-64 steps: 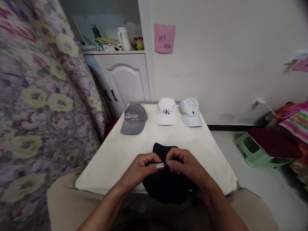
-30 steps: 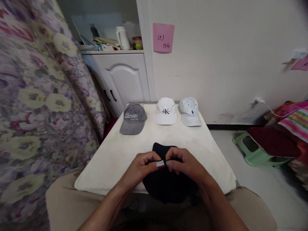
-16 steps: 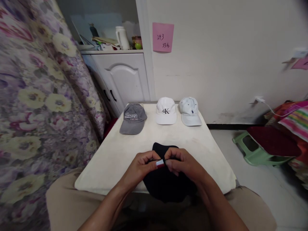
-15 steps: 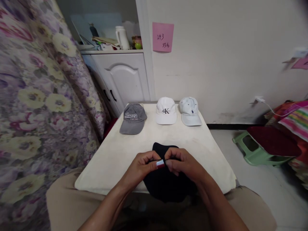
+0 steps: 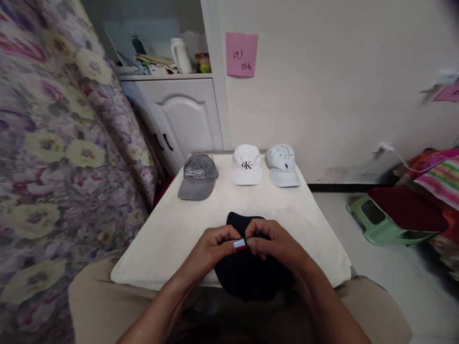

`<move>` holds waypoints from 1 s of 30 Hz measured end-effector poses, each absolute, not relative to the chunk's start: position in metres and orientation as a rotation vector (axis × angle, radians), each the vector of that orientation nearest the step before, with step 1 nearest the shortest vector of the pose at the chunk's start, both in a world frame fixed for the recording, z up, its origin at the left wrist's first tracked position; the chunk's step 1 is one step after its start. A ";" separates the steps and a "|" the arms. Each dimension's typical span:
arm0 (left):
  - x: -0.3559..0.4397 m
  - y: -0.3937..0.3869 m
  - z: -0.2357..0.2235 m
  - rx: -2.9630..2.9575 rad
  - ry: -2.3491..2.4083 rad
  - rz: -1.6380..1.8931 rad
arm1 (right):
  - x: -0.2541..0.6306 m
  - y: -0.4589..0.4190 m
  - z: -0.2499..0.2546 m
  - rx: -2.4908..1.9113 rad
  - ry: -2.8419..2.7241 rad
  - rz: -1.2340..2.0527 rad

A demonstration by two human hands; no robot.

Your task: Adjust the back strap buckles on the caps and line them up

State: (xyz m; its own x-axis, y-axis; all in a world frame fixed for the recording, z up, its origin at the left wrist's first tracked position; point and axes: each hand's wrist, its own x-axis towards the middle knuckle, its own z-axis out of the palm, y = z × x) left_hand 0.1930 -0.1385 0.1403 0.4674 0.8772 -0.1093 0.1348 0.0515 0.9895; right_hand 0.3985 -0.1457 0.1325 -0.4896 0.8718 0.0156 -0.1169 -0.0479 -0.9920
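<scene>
A black cap [image 5: 251,279] lies at the near edge of the cream-covered table [image 5: 161,248], with its brim pointing away from me. Both my hands meet over its back. My left hand [image 5: 220,242] is closed, thumb against bent fingers, pinching the cap's strap by a shiny silver piece [image 5: 239,244] that looks like a buckle. Just beside it, my right hand [image 5: 267,239] pinches the strap from the other side, its fingers curled. The fingertips almost touch, and the strap between them is mostly hidden.
Along the table's far edge sit a grey cap [image 5: 198,177], a white cap [image 5: 247,165] and a pale blue cap [image 5: 283,166]. A flowered curtain [image 5: 53,157] hangs at the left. On the floor to the right stands a green stool [image 5: 373,224]. Behind is a white cabinet [image 5: 182,114].
</scene>
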 end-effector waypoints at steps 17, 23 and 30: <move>0.185 -0.136 0.127 1.398 0.914 0.793 | 0.392 -0.149 0.136 -0.838 -1.319 1.629; 0.184 -0.135 0.127 1.375 0.899 0.815 | 0.391 -0.149 0.135 -0.838 -1.342 1.639; 0.185 -0.135 0.127 1.348 0.884 0.825 | 0.391 -0.148 0.132 -0.815 -1.313 1.695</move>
